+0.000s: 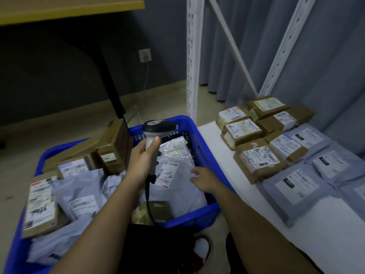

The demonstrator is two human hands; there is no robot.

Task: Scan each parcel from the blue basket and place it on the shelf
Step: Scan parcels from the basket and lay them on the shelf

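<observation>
At the far left, a brown box with a handwritten label (40, 206) lies in the blue basket (201, 143) on the floor, beside grey mailer bags (79, 196) and more cardboard boxes (113, 143) stacked toward the back rim. The left hand (143, 162) grips the handle of a scanner (156, 131), whose cord hangs down into the basket. Beneath it lies a grey parcel (177, 186), label up; the right hand (204, 177) rests on it with fingers loosely spread, holding nothing. To the right, the white shelf (325, 234) carries brown boxes (256, 161) and grey bags (296, 190), close together. Its white upright (192, 56) stands just behind the basket's rim.
</observation>
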